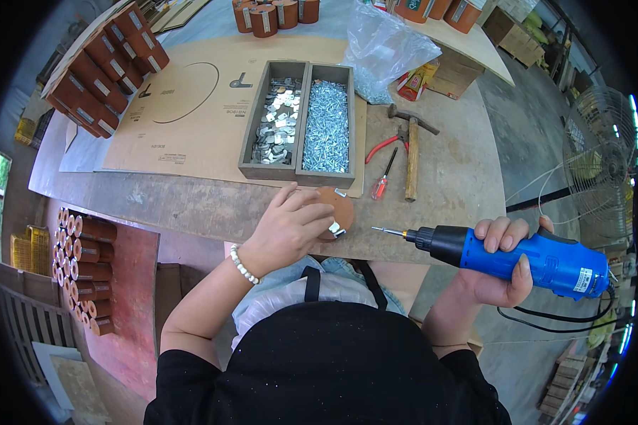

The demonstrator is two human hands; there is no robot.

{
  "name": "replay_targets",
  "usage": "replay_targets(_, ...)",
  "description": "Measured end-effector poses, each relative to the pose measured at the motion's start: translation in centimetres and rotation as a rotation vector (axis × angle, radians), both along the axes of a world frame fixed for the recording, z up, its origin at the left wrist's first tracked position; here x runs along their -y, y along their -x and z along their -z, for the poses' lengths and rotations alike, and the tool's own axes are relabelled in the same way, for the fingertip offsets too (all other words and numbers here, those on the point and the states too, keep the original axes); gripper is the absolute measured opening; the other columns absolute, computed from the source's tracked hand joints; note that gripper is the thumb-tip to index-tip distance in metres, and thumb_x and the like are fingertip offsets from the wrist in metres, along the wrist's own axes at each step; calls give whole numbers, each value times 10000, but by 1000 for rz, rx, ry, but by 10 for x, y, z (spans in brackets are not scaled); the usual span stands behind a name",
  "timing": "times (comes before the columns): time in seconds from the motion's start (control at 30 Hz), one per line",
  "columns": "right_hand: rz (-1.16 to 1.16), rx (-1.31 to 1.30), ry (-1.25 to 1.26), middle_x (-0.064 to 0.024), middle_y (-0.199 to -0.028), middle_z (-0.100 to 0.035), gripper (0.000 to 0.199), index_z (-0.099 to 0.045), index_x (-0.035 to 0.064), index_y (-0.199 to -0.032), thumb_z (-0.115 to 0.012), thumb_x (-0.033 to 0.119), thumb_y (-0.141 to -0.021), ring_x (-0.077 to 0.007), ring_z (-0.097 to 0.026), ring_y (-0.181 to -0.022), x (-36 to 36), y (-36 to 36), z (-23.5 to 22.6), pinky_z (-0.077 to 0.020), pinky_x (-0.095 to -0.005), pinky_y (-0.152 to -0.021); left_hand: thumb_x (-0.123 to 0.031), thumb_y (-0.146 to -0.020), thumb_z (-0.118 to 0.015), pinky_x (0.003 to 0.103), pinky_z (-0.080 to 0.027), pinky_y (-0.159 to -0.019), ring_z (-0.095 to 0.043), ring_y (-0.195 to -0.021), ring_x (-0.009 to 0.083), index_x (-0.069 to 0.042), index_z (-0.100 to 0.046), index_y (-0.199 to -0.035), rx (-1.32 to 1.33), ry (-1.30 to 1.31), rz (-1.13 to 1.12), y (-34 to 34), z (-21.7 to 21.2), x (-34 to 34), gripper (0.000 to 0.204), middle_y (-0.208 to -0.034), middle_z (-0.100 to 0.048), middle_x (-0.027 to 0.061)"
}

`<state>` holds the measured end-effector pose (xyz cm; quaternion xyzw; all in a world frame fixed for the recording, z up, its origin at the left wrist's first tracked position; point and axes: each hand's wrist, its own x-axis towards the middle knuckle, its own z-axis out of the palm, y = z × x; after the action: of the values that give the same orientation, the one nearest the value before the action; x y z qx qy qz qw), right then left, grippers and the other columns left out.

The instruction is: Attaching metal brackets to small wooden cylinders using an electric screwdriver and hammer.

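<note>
blue-black electric screwdriver | reddish-brown disc | red-handled pliers | silver screws

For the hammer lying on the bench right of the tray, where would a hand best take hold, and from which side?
Probably the lower half of the hammer's wooden handle, coming from above. It lies flat, head away from the person, handle end pointing toward them and free. The red-handled screwdriver lies close on its left, so the right side looks more open.

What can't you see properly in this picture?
Head view only:
- Brown disc: mostly hidden under the left hand.
- Small metal piece at the disc's edge: too small to identify.
- Electric screwdriver: middle of its grip covered by the right hand.
- Clear bag: contents blurred.
</note>
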<state>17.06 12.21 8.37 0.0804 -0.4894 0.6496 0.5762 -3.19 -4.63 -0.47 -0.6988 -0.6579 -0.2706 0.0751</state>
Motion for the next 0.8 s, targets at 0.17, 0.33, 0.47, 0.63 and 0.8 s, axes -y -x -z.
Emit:
replay_targets(0.17, -8, 6, 37, -113, -789, -504, 616, -236, 36, -1319, -494, 153, -772, -213, -512, -645, 2, 3, 2, -466, -410, -675, -117, -674, -684, 484, -320, -979, -504, -1098, 280, -53, -641, -895, 253, -29, -283, -35, -6, 1, 234, -1057, -609, 59)
replay_targets(0.33, -35, 48, 45, -114, -790, -506, 618, -229, 35, -1311, -506, 158, -773, -217, -516, -648, 8, 14, 2, -467, -415, -676, -122, -665, -706, 489, -279, -998, -483, -1138, 287, -63, -654, -884, 301, -191, -411, -55, 28, -4, 232, -1094, -602, 64)
replay_targets(0.47, -53, 109, 33, -118, -784, -517, 619, -229, 40, -1299, -529, 158, -770, -228, -535, -648, 9, 22, 3, -470, -423, -689, -124, -649, -722, 493, -264, -1002, -469, -1156, 291, -67, -660, -897, 329, -195, -406, -57, 26, -3, 262, -1113, -599, 67)
replay_targets(0.63, -131, 179, 11, -118, -791, -535, 614, -244, 67, -1291, -562, 118, -768, -243, -562, -675, 16, 37, 6, -475, -425, -704, -119, -646, -726, 504, -254, -1005, -467, -1164, 282, -72, -661, -899, 399, -195, -427, -55, 26, -2, 266, -1095, -608, 61)
replay_targets(0.8, -179, 282, -12, -111, -801, -545, 617, -258, 96, -1281, -602, 95, -769, -244, -575, -700, 24, 46, 4, -478, -424, -726, -107, -636, -736, 509, -250, -1008, -480, -1156, 272, -81, -659, -874, 423, -240, -419, -52, 31, -2, 251, -1087, -614, 57)
